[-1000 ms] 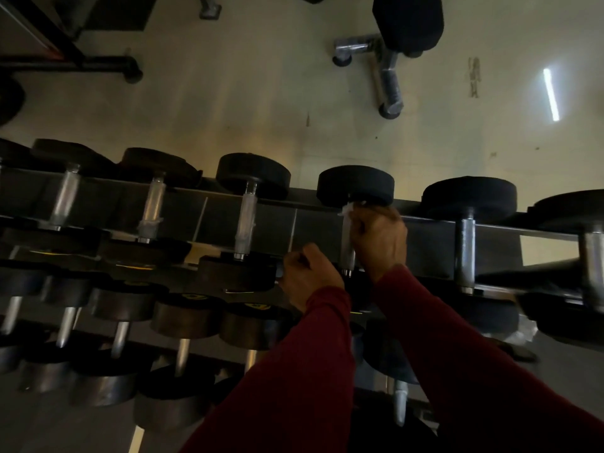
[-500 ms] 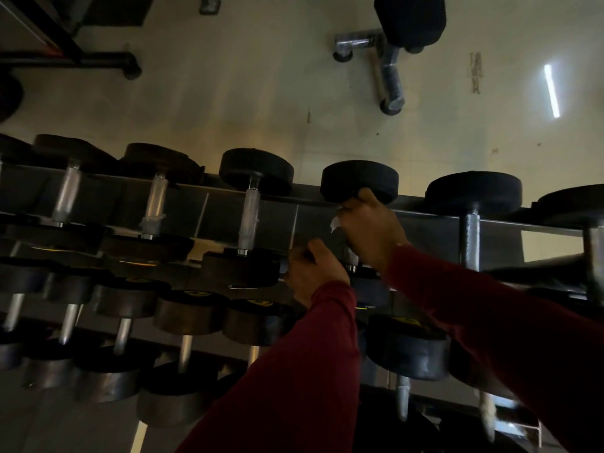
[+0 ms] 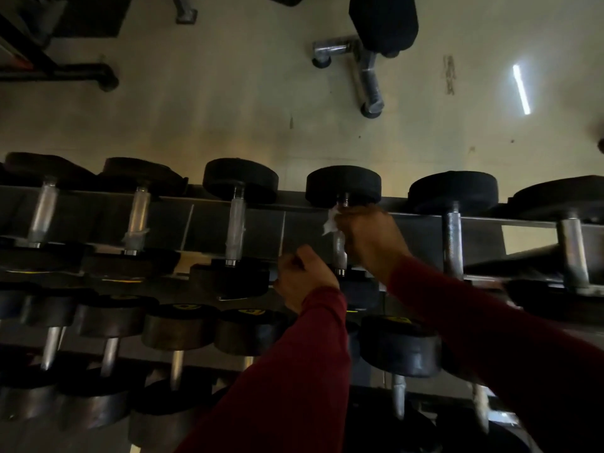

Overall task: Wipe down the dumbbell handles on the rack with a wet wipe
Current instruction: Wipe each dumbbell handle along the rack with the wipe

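On knurled steel handle (image 3: 339,248), crumpled wipe (image 3: 330,220), right hand (image 3: 369,238)

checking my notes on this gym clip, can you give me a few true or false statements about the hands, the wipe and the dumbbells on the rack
1. The right hand holds the white wet wipe around a top-row dumbbell handle. True.
2. The left hand holds a spray bottle. False: it is curled near that dumbbell's near end, and no bottle shows.
3. Both sleeves are dark red. True.
4. The wipe lies on the floor. False: it is at the handle, in the right hand.
5. The rack has one row only. False: lower rows show.
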{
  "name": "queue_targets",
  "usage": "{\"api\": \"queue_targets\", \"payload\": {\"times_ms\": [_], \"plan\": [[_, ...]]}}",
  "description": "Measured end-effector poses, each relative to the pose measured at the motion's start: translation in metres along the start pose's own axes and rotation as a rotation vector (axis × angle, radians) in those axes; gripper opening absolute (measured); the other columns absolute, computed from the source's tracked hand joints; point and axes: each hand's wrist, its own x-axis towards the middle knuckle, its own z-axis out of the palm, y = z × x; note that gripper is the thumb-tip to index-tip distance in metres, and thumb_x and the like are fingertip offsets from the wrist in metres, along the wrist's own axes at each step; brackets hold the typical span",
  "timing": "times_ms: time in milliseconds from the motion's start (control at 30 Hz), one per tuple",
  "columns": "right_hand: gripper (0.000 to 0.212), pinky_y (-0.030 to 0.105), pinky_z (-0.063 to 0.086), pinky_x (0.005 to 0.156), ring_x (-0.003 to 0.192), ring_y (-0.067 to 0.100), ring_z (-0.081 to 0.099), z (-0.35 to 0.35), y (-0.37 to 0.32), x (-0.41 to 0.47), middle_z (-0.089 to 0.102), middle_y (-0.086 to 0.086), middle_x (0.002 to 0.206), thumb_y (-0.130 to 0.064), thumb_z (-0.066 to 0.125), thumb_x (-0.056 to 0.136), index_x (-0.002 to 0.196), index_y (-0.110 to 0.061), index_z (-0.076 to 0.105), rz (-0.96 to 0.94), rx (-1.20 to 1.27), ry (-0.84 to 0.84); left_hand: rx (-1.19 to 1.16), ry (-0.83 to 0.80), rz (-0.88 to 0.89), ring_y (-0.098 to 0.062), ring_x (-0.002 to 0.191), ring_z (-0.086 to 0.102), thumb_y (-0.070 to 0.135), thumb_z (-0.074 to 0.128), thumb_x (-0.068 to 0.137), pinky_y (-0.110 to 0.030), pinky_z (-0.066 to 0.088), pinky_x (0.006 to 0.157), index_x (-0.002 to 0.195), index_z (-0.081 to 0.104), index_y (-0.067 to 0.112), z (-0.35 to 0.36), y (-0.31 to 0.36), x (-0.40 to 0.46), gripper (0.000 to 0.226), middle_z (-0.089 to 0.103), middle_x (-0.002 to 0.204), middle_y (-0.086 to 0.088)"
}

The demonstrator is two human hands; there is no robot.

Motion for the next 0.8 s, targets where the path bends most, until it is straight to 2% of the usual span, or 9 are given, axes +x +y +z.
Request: {"api": "queue_targets", "payload": {"times_ms": [67,100,200,267,367,500,633,700,800], "plan": [[0.013,0.021,0.051,0.068,0.071,0.005,0.061,0.005,0.003,-0.015,0.072,-0.001,0.089,-0.023,0.061,0.096,0.097,-0.019,0.073,0.266,0.264,0.063,0.005,-0.011,0.003,-0.025,0.087,0.061,0.059,0.039,0.074,-0.045,0.053,0.081,0.067,0.051,0.033,0.0,0.0,-0.002,0.029,0.059,0.075,0.005],[0.014,0.021,0.053,0.066,0.064,0.002,0.06,0.008,0.001,-0.019,0.071,-0.004,0.082,-0.024,0.062,0.096,0.089,-0.02,0.074,0.388,0.392,0.092,0.011,-0.012,-0.001,-0.025,0.086,0.061,0.059,0.039,0.074,-0.045,0.053,0.08,0.065,0.049,0.035,0.0,0.0,-0.002,0.028,0.058,0.076,0.004],[0.024,0.023,0.055,0.074,0.071,0.007,0.067,0.002,-0.003,-0.006,0.072,-0.002,0.078,-0.033,0.064,0.095,0.076,-0.02,0.072,0.676,0.75,0.126,0.025,-0.009,0.008,-0.026,0.086,0.061,0.055,0.041,0.078,-0.041,0.051,0.079,0.066,0.05,0.032,0.0,0.0,-0.003,0.027,0.063,0.081,-0.001],[0.026,0.029,0.055,0.077,0.081,0.017,0.069,-0.007,0.0,0.011,0.072,0.004,0.084,-0.032,0.061,0.096,0.076,-0.018,0.069,0.804,0.875,0.048,0.018,-0.014,0.006,-0.024,0.087,0.059,0.048,0.047,0.085,-0.035,0.046,0.077,0.072,0.052,0.03,0.0,0.002,-0.003,0.023,0.063,0.085,-0.003],[0.029,0.028,0.055,0.075,0.083,0.019,0.07,-0.014,0.007,0.025,0.074,0.009,0.09,-0.034,0.059,0.095,0.084,-0.01,0.07,0.825,0.809,-0.044,0.017,-0.024,0.008,-0.023,0.085,0.057,0.043,0.051,0.089,-0.031,0.038,0.074,0.079,0.055,0.026,-0.002,0.001,-0.002,0.02,0.06,0.085,-0.003],[0.028,0.034,0.059,0.085,0.078,0.016,0.072,-0.003,0.003,0.006,0.074,0.006,0.084,-0.037,0.058,0.096,0.079,-0.016,0.066,0.797,0.768,-0.192,0.017,-0.028,-0.002,-0.02,0.081,0.052,0.041,0.052,0.09,-0.029,0.035,0.073,0.08,0.057,0.024,-0.004,0.004,-0.004,0.021,0.06,0.083,-0.003],[0.028,0.037,0.055,0.092,0.095,0.022,0.068,0.009,0.002,-0.02,0.07,0.008,0.097,-0.038,0.062,0.094,0.095,-0.011,0.068,0.752,0.577,-0.335,0.021,-0.031,0.007,-0.021,0.084,0.054,0.042,0.051,0.09,-0.029,0.034,0.074,0.083,0.059,0.022,-0.004,0.005,-0.005,0.022,0.059,0.084,-0.002],[0.033,0.037,0.056,0.091,0.093,0.022,0.069,0.011,0.003,-0.019,0.071,0.008,0.096,-0.04,0.064,0.092,0.097,-0.008,0.068,0.746,0.542,-0.33,0.019,-0.039,0.02,-0.026,0.089,0.058,0.042,0.051,0.091,-0.029,0.035,0.075,0.083,0.058,0.022,-0.004,0.005,-0.005,0.022,0.06,0.085,-0.003],[0.037,0.039,0.058,0.087,0.085,0.022,0.072,0.006,0.003,-0.003,0.074,0.009,0.087,-0.041,0.059,0.094,0.087,-0.006,0.072,0.744,0.552,-0.243,0.043,-0.038,0.026,-0.032,0.099,0.059,0.042,0.05,0.091,-0.03,0.034,0.076,0.092,0.064,0.017,-0.006,0.006,-0.005,0.028,0.067,0.095,-0.012]]}}
